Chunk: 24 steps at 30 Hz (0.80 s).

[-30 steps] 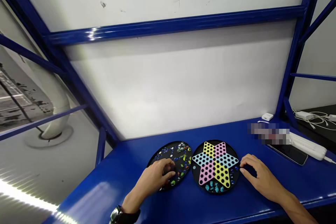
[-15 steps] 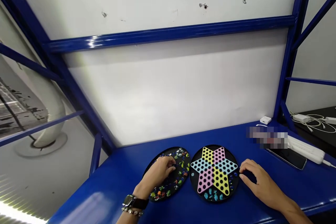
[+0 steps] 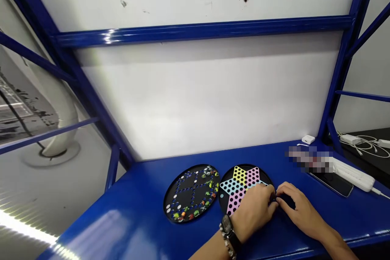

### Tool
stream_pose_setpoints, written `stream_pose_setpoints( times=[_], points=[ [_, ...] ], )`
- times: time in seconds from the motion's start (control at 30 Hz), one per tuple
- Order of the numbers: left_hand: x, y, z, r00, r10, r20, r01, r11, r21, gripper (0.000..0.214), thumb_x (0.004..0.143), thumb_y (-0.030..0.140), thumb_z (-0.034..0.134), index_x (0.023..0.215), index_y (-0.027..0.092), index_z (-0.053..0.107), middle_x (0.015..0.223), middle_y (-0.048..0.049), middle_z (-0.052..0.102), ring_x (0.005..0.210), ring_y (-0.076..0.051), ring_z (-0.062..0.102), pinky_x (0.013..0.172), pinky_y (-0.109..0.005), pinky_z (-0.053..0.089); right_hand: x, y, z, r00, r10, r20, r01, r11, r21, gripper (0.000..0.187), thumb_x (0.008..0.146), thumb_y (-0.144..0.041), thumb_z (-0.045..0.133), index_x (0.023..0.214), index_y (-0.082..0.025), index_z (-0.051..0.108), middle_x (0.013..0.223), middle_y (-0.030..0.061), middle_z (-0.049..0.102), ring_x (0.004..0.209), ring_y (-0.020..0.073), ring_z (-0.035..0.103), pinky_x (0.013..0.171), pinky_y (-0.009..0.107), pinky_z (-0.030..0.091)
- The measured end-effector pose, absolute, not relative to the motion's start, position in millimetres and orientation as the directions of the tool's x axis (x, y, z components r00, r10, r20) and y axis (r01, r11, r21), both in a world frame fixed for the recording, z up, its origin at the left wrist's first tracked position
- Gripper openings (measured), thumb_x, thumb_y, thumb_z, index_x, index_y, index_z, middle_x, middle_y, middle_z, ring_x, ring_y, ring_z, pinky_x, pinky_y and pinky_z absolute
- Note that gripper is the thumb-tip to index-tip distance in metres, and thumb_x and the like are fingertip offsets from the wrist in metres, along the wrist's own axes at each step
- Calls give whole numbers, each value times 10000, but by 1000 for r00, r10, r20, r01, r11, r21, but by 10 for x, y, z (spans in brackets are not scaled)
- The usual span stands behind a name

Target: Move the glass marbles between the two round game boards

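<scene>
In the head view, a round black tray with a star-shaped Chinese checkers board (image 3: 239, 185) of yellow, pink and light blue points lies on the table. My left hand (image 3: 257, 207), with a watch and bead bracelet at the wrist, reaches over the board's right part and hides it. Its fingers are pinched at the board's right edge. Facing it, my right hand (image 3: 298, 209) has curled fingers and thumb, their tips meeting the left fingertips. Whatever sits between them is too small to make out. Left of the board, a second black tray (image 3: 185, 199) carries colored glass marbles (image 3: 210, 187) along its right and lower rim.
A blue table (image 3: 146, 207) bears everything, backed by a white panel (image 3: 195, 101) in a blue metal frame (image 3: 201, 33). At the right lie a phone (image 3: 332, 183), a white power strip (image 3: 353, 174) and a small white case (image 3: 308, 139).
My left hand has moved right, from the marble tray over to the star board's right edge, meeting my right hand. The right hand has stayed near the same place. The view has shifted slightly.
</scene>
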<state>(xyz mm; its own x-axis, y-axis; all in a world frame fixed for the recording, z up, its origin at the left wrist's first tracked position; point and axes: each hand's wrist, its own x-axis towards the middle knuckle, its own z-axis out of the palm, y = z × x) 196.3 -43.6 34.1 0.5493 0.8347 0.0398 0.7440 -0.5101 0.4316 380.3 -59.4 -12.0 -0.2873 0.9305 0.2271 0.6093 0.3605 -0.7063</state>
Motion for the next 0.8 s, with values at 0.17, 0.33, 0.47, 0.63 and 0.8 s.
stream_pose_setpoints(
  times=[0.17,0.33,0.47,0.63,0.8],
  points=[
    [1974,-461,211,561,828,20,772,-532,348,211,940,344,496,979,219,661,965,-111,682,834,-231,661,723,-333,487,3809,-581,-148,-295,928,228,619,367,-694,167,978,-341,469,910,-253,594,1026,39,648,987,218,606,912,376,497],
    [1534,-518,392,453,886,98,789,-450,418,216,944,383,504,991,256,672,996,-47,691,859,-210,652,754,-316,473,3809,-607,-146,-275,938,211,637,342,-691,195,986,-394,466,923,-263,596,1028,27,652,990,208,617,929,373,497],
    [675,-460,492,235,964,124,864,-265,428,273,955,372,432,1018,249,668,1020,-47,685,899,-221,645,787,-319,476,3800,-624,-118,-255,947,194,644,316,-697,219,986,-432,464,924,-268,595,1044,23,653,993,205,624,915,362,513],
    [-56,-356,423,173,985,-20,919,-154,364,395,915,423,471,1264,283,593,1246,-54,632,1007,-243,653,902,-358,489,3806,-615,-139,-245,949,199,643,313,-699,237,983,-453,467,926,-266,602,1041,27,656,989,210,626,905,356,519],
    [119,-141,329,248,968,-22,932,-232,279,460,909,354,486,1360,287,544,1355,-62,567,1170,-262,601,974,-365,471,3824,-617,-173,-246,953,177,641,296,-708,249,986,-468,456,947,-268,600,1064,28,648,1010,210,616,909,355,513]
  ],
)
